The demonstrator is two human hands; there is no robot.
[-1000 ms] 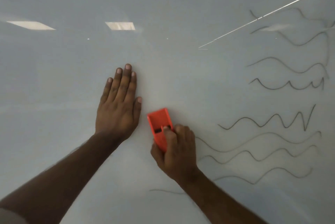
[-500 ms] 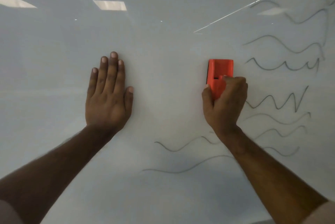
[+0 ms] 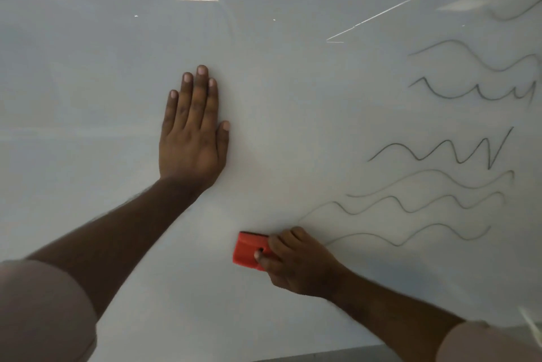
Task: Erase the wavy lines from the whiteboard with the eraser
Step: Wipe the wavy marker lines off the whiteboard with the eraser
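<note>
Whiteboard (image 3: pixel 293 97) mostly clean left of the eraser (image 3: pixel 249 250). Right hand (image 3: pixel 296 265) clamped on eraser, pressed low on board; left hand (image 3: pixel 193 132) spread flat above it. Wavy lines (image 3: pixel 440 203) remaining to the right and above, roughly half left.

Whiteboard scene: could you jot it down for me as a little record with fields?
Surface: whiteboard, glossy, reflecting ceiling lights
Left hand: flat on the board, fingers together, empty
Right hand: gripping the eraser
Eraser: red, pressed to the board, low centre
Wavy lines: several dark ones remain, right of the eraser
Job: unfinished
</note>
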